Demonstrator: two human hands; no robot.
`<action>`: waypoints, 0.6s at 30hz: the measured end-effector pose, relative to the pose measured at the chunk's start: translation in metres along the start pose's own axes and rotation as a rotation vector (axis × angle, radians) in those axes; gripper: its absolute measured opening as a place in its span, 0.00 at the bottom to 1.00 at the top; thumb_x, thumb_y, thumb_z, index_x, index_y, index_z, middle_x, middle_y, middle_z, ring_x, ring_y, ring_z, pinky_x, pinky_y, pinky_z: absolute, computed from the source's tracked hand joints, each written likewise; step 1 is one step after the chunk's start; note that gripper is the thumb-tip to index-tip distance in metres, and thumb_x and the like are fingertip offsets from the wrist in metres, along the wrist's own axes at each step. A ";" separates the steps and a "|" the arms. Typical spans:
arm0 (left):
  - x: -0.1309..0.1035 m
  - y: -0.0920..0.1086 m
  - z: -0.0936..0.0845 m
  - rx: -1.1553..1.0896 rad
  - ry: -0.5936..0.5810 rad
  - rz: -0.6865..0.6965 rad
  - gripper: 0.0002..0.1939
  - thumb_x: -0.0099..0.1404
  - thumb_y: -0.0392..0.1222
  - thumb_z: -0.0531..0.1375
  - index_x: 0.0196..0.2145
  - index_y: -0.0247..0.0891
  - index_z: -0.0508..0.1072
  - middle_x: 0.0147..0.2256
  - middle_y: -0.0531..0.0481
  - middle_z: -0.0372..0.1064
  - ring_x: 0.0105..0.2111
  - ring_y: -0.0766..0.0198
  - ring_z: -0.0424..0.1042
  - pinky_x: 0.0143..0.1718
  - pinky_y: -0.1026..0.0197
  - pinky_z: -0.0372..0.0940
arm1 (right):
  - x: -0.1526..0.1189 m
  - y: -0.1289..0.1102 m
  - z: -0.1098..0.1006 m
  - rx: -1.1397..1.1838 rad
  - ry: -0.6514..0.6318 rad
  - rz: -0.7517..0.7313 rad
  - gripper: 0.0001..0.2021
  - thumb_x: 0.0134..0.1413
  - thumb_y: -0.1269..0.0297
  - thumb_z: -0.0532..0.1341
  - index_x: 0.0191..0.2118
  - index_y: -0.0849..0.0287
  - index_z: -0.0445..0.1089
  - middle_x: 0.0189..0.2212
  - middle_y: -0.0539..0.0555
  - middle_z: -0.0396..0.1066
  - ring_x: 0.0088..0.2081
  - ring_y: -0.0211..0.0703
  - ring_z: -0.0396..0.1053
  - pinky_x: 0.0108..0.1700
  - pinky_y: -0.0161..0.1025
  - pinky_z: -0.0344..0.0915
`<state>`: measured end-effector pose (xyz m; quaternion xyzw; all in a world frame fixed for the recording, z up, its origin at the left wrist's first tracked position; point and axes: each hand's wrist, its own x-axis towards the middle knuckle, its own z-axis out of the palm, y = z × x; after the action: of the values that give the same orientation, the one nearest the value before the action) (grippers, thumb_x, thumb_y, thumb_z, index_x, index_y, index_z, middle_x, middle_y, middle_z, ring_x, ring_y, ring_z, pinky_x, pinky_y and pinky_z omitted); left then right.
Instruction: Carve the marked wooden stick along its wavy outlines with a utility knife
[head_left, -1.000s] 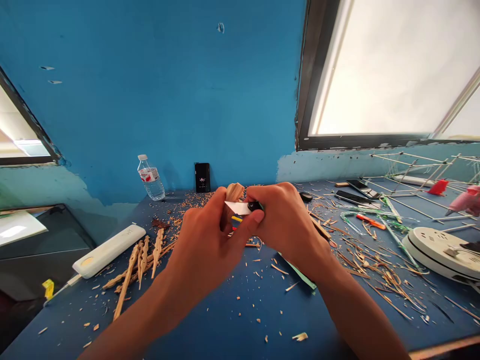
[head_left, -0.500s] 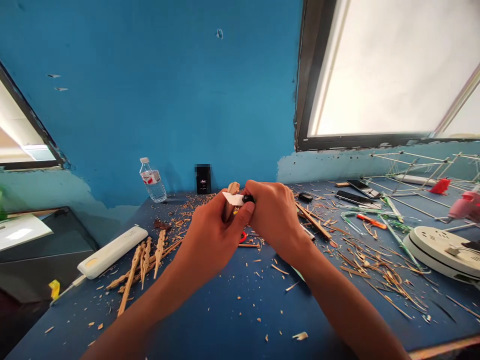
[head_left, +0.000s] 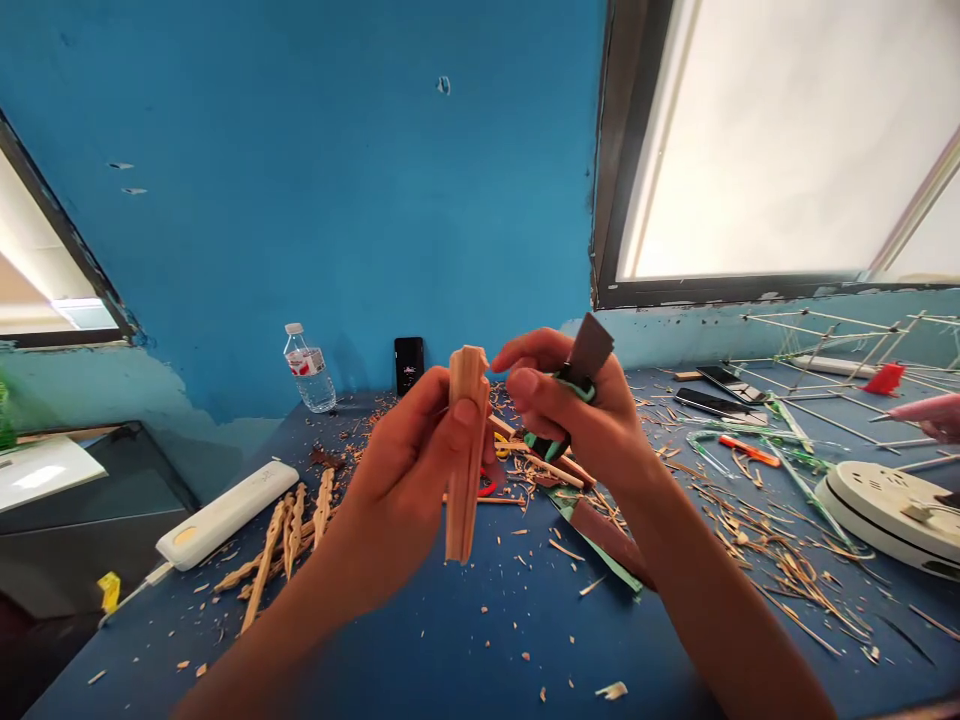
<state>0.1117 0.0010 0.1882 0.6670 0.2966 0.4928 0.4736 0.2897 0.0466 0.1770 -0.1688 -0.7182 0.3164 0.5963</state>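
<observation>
My left hand (head_left: 409, 470) is closed around a pale carved wooden stick (head_left: 463, 450), which stands nearly upright with notches near its top right edge. Just to the right, my right hand (head_left: 577, 390) grips a knife (head_left: 590, 350) whose broad dark blade points up, clear of the wood. Most of the knife's dark and green handle is hidden by the fingers. My right index fingertip is close to the notched end; whether it touches cannot be made out. Below the hands lie wood offcuts, red-handled scissors (head_left: 491, 482), partly hidden, and a brown and green strip (head_left: 611, 540).
Carved sticks (head_left: 281, 540) and a white power bank (head_left: 227, 515) lie on the left. A water bottle (head_left: 309, 370) and a phone (head_left: 409, 366) stand by the wall. On the right are shavings (head_left: 780, 560), an orange cutter (head_left: 750, 450), a round power strip (head_left: 892, 510) and a stick frame (head_left: 825, 340).
The blade has come away from the wood and turned upward as my right hand moved right. My left hand has tilted the stick, so its length now shows.
</observation>
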 end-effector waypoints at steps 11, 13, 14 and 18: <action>-0.004 0.008 -0.011 0.353 0.189 0.129 0.17 0.70 0.44 0.63 0.56 0.50 0.72 0.44 0.52 0.70 0.36 0.64 0.73 0.36 0.64 0.71 | -0.015 -0.012 0.004 -0.653 0.067 -0.567 0.07 0.61 0.72 0.66 0.43 0.56 0.77 0.32 0.47 0.78 0.28 0.32 0.69 0.31 0.34 0.66; -0.006 0.011 -0.016 0.197 0.175 0.062 0.17 0.72 0.48 0.59 0.57 0.49 0.69 0.48 0.50 0.70 0.37 0.64 0.74 0.36 0.63 0.72 | -0.017 -0.014 0.003 -0.861 0.055 -0.739 0.07 0.63 0.72 0.65 0.46 0.59 0.77 0.36 0.50 0.80 0.30 0.33 0.71 0.32 0.36 0.66; -0.006 0.012 -0.017 0.153 0.154 0.036 0.16 0.72 0.51 0.59 0.55 0.47 0.69 0.46 0.49 0.72 0.36 0.63 0.74 0.34 0.62 0.72 | -0.018 -0.015 0.003 -0.947 0.068 -0.798 0.07 0.63 0.71 0.65 0.46 0.61 0.76 0.38 0.51 0.81 0.30 0.34 0.71 0.31 0.37 0.65; -0.008 0.014 -0.017 0.068 -0.009 -0.023 0.11 0.67 0.51 0.66 0.39 0.41 0.74 0.29 0.54 0.73 0.28 0.66 0.73 0.27 0.68 0.70 | -0.022 -0.022 0.009 -1.076 0.164 -0.908 0.07 0.61 0.72 0.66 0.46 0.62 0.75 0.38 0.55 0.82 0.29 0.38 0.72 0.28 0.40 0.64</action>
<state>0.0922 -0.0059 0.1995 0.6815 0.3185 0.4739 0.4578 0.2887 0.0142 0.1737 -0.1472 -0.7270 -0.3759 0.5555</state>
